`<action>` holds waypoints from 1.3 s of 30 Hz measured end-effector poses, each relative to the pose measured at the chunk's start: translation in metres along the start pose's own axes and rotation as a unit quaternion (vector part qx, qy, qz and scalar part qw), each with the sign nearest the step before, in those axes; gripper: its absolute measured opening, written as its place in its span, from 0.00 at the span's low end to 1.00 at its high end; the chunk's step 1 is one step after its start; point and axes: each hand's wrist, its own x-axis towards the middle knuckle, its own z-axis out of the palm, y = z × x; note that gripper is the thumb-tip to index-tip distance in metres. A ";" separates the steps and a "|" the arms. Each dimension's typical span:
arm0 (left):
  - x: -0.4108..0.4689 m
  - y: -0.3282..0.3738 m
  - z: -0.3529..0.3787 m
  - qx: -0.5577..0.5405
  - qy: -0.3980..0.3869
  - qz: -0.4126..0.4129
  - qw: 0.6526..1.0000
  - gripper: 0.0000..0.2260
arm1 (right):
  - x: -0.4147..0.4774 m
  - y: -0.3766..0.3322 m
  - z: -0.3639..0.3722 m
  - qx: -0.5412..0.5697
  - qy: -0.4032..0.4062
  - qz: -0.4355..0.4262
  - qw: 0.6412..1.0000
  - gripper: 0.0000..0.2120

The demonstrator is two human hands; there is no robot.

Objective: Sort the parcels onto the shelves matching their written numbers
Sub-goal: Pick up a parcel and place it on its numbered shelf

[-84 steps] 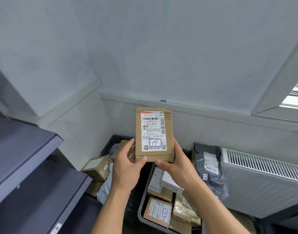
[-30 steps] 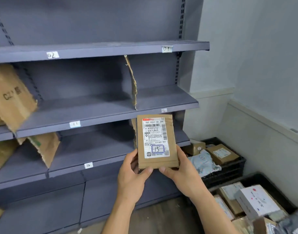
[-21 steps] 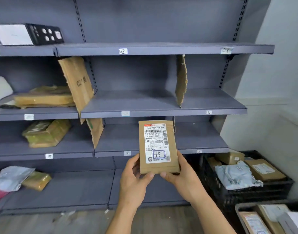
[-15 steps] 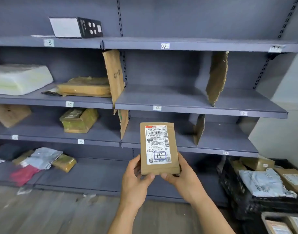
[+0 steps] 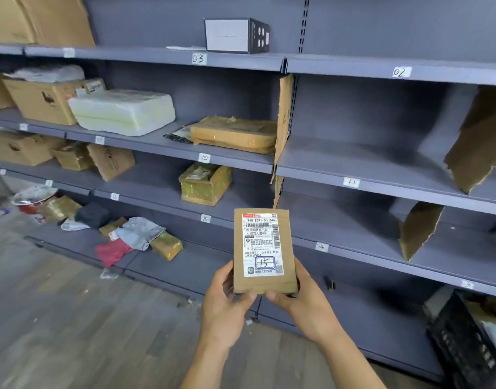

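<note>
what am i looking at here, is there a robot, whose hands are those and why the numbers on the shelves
There is no robot: a person sorts parcels with bare hands. All pictures come from one wide-angle camera worn on their head, looking forward and down. The left hand and right hand both grip the lower end of a flat brown parcel, held upright; its label has 15 handwritten in a blue box. Ahead stand grey shelves with number tags on their edges. The tag 15 is just left of the parcel, and a taped box already lies on that shelf.
</note>
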 end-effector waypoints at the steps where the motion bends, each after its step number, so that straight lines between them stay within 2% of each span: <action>1: 0.005 -0.002 -0.004 0.003 0.004 0.000 1.000 0.27 | 0.006 0.000 0.004 0.000 -0.005 0.002 1.000 0.28; 11: 0.096 -0.011 -0.017 0.025 0.049 -0.009 0.998 0.27 | 0.109 0.005 0.028 0.028 -0.047 0.013 0.998 0.27; 24: 0.225 -0.006 -0.024 0.086 0.038 -0.031 0.995 0.25 | 0.253 0.019 0.042 0.046 -0.083 0.026 0.995 0.28; 34: 0.295 -0.037 -0.037 0.140 -0.016 -0.094 0.986 0.25 | 0.303 0.052 0.073 0.052 -0.056 0.090 0.993 0.33; 39: 0.338 -0.060 -0.052 0.143 -0.062 -0.111 0.982 0.26 | 0.328 0.060 0.095 0.036 -0.014 0.126 0.991 0.30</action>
